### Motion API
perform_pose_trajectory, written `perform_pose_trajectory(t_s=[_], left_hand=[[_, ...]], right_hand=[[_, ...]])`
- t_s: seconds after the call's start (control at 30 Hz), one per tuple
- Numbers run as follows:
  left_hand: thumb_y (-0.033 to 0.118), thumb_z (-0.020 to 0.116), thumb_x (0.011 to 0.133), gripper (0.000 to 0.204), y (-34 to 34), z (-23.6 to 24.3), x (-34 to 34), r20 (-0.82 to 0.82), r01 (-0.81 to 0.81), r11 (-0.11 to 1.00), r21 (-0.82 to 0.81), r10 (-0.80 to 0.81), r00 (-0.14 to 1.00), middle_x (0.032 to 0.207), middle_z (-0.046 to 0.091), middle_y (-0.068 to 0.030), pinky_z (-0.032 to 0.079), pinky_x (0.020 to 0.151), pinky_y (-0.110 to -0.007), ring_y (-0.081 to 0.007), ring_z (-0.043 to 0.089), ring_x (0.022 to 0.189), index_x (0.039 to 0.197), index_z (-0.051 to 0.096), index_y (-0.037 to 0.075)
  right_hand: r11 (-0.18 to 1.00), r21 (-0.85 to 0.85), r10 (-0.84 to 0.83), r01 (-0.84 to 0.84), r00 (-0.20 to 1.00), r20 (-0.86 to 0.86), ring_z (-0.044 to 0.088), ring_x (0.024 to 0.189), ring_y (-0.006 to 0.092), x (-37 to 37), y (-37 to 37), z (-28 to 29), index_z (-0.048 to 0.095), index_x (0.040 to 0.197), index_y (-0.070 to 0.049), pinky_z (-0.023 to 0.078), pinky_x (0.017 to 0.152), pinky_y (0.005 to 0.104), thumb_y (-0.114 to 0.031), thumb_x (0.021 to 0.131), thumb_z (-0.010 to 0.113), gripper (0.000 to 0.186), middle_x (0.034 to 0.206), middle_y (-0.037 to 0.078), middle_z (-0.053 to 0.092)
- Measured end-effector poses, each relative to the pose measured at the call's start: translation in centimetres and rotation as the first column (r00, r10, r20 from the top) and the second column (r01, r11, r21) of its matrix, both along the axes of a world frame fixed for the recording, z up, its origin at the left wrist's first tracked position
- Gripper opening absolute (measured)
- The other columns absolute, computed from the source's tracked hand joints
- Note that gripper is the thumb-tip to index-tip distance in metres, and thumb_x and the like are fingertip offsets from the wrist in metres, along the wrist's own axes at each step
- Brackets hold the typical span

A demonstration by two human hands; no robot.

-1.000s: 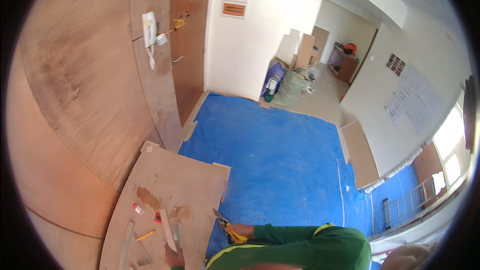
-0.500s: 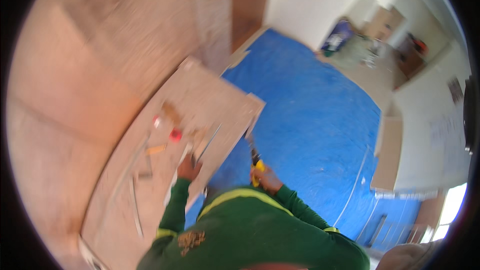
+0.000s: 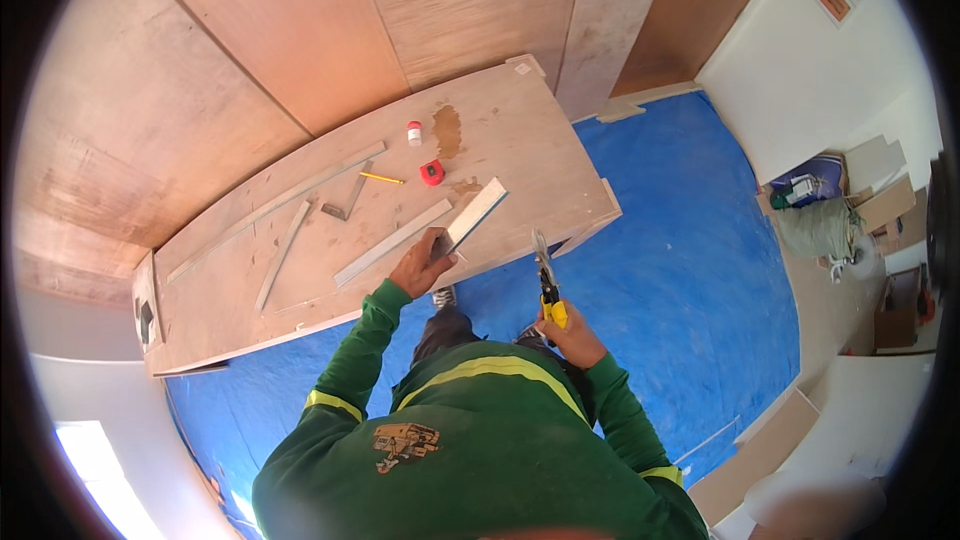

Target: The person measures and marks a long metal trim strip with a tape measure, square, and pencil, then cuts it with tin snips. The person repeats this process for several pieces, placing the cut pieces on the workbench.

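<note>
My left hand (image 3: 423, 264) is closed around the near end of a short, pale metal strip (image 3: 474, 216), which is tilted up over the front of the wooden bench (image 3: 530, 155). My right hand (image 3: 576, 336) grips tin snips (image 3: 550, 292) by their yellow and black handles. Their metal jaws point away from me, just off the bench's front edge and apart from the strip. Close beside my left hand another flat metal strip (image 3: 394, 243) lies on the bench. Whether the snips' jaws are parted is hard to make out.
On the bench lie a red tape measure (image 3: 432, 172), a red-capped bottle (image 3: 414, 135), a yellow pencil (image 3: 382, 178), a try square (image 3: 352, 198) and more strips (image 3: 283, 256). Blue sheeting (image 3: 680, 240) covers the floor. Bags and cardboard (image 3: 825, 225) stand by the right wall.
My view has turned and steadied, bringing more of the bench into sight. The strip in my left hand now shows its broad pale face. The snips stay in my right hand.
</note>
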State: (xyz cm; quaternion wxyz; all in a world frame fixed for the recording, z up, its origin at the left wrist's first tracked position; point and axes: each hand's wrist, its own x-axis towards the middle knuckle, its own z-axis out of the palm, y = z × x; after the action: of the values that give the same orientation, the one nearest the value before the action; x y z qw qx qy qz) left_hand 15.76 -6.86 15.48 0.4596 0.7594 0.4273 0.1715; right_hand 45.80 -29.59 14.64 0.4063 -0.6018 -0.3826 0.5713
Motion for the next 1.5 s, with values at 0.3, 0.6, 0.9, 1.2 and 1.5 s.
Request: perform_pose_trajectory(t_s=[0.3,0.6,0.9,1.2,1.5], left_hand=[[0.027,0.070,0.096,0.067,1.7,5.5,-3.2,0.128,0.128,0.990,-0.062,-0.119,0.985,0.117,0.068,-0.0229,0.051,0.098,-0.045,-0.0353,0.066,0.106,0.156,0.051,0.005],[0.025,0.067,0.099,0.069,5.8,4.1,-4.9,0.173,0.187,0.971,-0.147,-0.161,0.972,0.136,0.066,-0.0251,0.047,0.112,-0.044,-0.0350,0.064,0.125,0.160,0.046,0.002],[0.021,0.067,0.099,0.070,10.7,3.3,-6.7,0.173,0.359,0.921,-0.150,-0.334,0.927,0.136,0.065,-0.0222,0.047,0.110,-0.044,-0.0334,0.064,0.122,0.161,0.043,0.001],[0.054,0.050,0.112,0.062,11.3,4.4,0.7,0.267,0.325,0.937,-0.131,-0.283,0.921,0.109,0.068,-0.0211,0.052,0.093,-0.043,-0.0337,0.068,0.103,0.147,0.053,0.002],[0.056,0.056,0.109,0.056,8.4,5.8,4.6,0.091,0.189,0.976,0.108,-0.199,0.976,0.081,0.067,-0.0242,0.053,0.072,-0.053,-0.0460,0.070,0.081,0.114,0.069,0.002]], right_hand=[[0.961,0.209,0.064,-0.181,0.881,0.468,0.058,0.126,0.0410,-1.3,5.0,4.8,0.045,0.153,0.004,0.047,0.110,0.0463,-0.015,0.095,0.071,0.066,0.135,0.024,0.057],[0.958,0.221,0.037,-0.184,0.842,0.538,0.058,0.125,0.0435,-3.5,8.7,6.0,0.046,0.153,0.004,0.047,0.110,0.0468,-0.012,0.094,0.071,0.067,0.133,0.025,0.058],[0.976,0.200,-0.042,-0.090,0.818,0.573,0.060,0.121,0.0463,-5.6,10.9,5.6,0.050,0.146,0.003,0.048,0.106,0.0497,-0.012,0.095,0.069,0.057,0.130,0.026,0.060],[0.984,0.176,-0.092,-0.018,0.798,0.596,0.065,0.101,0.0417,-8.5,11.9,4.0,0.055,0.133,0.000,0.053,0.089,0.0487,-0.012,0.097,0.067,0.040,0.109,0.020,0.064],[0.987,0.161,-0.093,0.001,0.818,0.568,0.060,0.110,0.0465,-8.4,8.7,2.8,0.054,0.139,0.003,0.050,0.097,0.0503,-0.011,0.097,0.069,0.048,0.120,0.026,0.059]])
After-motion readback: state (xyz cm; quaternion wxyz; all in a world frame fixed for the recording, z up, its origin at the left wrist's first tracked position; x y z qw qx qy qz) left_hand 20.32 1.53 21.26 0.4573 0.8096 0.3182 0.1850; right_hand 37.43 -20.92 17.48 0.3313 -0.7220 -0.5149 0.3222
